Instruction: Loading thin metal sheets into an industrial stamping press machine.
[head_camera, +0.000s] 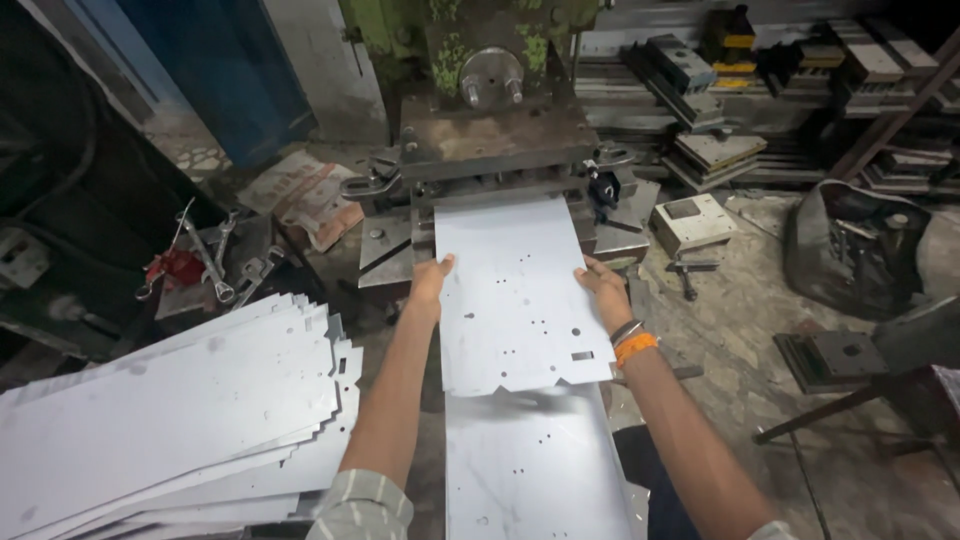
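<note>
Your left hand (432, 278) and right hand (603, 287) grip punched sheet (512, 300) edges, feeding press die (495, 150). Next: square alignment, fingers clear.

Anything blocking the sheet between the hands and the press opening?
Nothing visible. The metal sheet, held at its edges by the left hand and right hand, has its far end already at the press opening, flat on the bed, with no object lying on it.
</note>
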